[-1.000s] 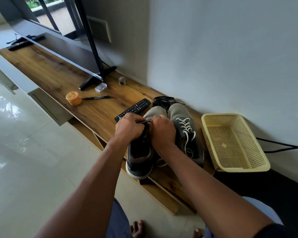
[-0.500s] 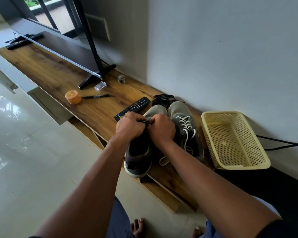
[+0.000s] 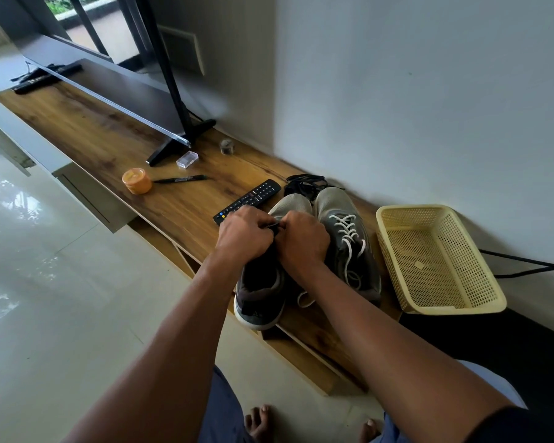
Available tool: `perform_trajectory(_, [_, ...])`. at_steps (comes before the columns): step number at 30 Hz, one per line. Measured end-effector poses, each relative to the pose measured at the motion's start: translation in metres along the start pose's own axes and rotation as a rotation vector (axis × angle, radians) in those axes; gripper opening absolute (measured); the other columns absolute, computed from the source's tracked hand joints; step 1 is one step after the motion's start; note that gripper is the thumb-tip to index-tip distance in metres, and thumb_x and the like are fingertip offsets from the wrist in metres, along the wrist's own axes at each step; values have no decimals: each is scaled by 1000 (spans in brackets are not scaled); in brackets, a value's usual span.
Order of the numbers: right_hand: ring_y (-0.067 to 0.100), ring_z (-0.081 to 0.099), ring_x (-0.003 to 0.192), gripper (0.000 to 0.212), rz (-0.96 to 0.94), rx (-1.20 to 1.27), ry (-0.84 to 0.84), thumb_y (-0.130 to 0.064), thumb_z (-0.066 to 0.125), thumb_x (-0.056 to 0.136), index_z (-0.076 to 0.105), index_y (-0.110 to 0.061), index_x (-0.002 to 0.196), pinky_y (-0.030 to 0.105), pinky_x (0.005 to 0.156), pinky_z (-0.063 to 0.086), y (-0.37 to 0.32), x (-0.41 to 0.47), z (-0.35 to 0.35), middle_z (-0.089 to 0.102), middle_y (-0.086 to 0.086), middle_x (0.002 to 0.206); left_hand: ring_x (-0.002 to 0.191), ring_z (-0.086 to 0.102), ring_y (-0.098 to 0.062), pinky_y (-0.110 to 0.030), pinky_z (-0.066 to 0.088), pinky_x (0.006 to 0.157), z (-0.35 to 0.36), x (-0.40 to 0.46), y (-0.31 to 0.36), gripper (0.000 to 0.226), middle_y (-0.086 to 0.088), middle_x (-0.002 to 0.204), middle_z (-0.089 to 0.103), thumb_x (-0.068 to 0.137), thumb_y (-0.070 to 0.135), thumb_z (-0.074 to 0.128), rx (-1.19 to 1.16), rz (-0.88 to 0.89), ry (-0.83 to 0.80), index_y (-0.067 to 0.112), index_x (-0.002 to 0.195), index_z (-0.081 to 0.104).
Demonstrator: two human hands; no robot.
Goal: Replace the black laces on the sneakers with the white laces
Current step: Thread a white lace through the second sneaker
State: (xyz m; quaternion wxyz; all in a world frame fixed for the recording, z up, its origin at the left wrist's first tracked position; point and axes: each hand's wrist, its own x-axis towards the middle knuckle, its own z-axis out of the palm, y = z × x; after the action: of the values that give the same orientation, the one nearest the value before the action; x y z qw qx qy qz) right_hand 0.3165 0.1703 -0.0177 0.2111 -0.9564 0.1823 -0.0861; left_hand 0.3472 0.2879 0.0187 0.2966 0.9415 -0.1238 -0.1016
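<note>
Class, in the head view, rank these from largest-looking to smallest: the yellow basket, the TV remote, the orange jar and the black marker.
1. Yellow basket, clearly largest.
2. TV remote, partly hidden by the left hand.
3. Orange jar and black marker: unsure; the marker is longer, the jar bulkier.

No text, brand or number can be read anywhere here. The remote control (image 3: 247, 201) on the desk (image 3: 87, 135) shows rows of buttons, but their markings are too small to make out. The marker pen (image 3: 181, 179) bears a printed band that is blurred. A small mark on the heel of the left sneaker (image 3: 259, 292) is illegible.
</note>
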Motion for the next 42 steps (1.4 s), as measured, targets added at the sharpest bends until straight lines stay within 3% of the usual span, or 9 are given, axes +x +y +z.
perform_trajectory(5, [33, 72, 91, 22, 31, 34, 10, -29, 55, 92, 73, -16, 92, 39, 72, 56, -1, 1, 0, 72, 7, 95, 114, 62, -12, -26, 48, 87, -2, -1, -1, 41, 15, 121, 74, 90, 15, 64, -12, 21, -8, 41, 118, 78])
perform_trajectory(11, [36, 70, 79, 22, 84, 119, -16, -33, 60, 80, 71, -14, 78, 31, 60, 46, 3, 5, 4, 67, 7, 75, 112, 63, -9, -24, 48, 84, -4, 2, -4, 36, 17, 117, 75, 92, 18, 65, -34, 35, -34, 41, 115, 79])
perform_trajectory(16, [35, 68, 71, 26, 98, 172, -63, -36, 65, 77, 69, -11, 69, 29, 54, 34, 7, 10, 0, 52, 0, 59, 115, 61, -11, -25, 44, 84, -3, 1, -3, 38, 14, 123, 74, 94, 18, 61, -15, 39, -35, 41, 119, 77])
perform_trajectory(20, [36, 70, 79, 21, 74, 200, -51, -30, 66, 84, 75, -13, 76, 31, 59, 44, 7, 3, -1, 66, 7, 70, 119, 61, -14, -28, 47, 89, -2, 2, -1, 33, 15, 127, 71, 96, 25, 61, -57, -22, -53, 41, 121, 77])
perform_trajectory(27, [34, 71, 93, 23, 64, 199, 21, -36, 62, 94, 77, -20, 99, 31, 66, 39, 9, 2, 7, 75, 9, 94, 117, 59, -18, -44, 50, 104, 2, 7, -9, 26, 8, 120, 67, 104, 35, 53, -225, -118, -69, 39, 120, 72])
perform_trajectory(32, [33, 70, 97, 32, 0, 160, 72, -43, 56, 99, 76, -19, 107, 34, 67, 39, 12, 3, 14, 74, 8, 102, 104, 60, -12, -31, 46, 78, 7, 5, -9, 23, 9, 117, 68, 103, 34, 59, -114, -5, 8, 40, 120, 73])
perform_trajectory(37, [33, 68, 102, 33, -31, 97, 89, -39, 51, 102, 74, -17, 111, 39, 74, 47, 12, 3, 16, 72, 8, 110, 107, 63, -16, -28, 43, 79, 8, 5, -5, 25, 6, 124, 70, 101, 31, 61, -64, 11, 43, 38, 122, 73])
perform_trajectory(42, [35, 67, 94, 27, -102, 95, 160, -36, 57, 101, 73, -14, 102, 38, 68, 43, 22, 2, 19, 71, 8, 104, 85, 62, -10, -20, 42, 61, 8, 6, -3, 27, 9, 117, 68, 100, 26, 61, -121, -18, -4, 38, 121, 75])
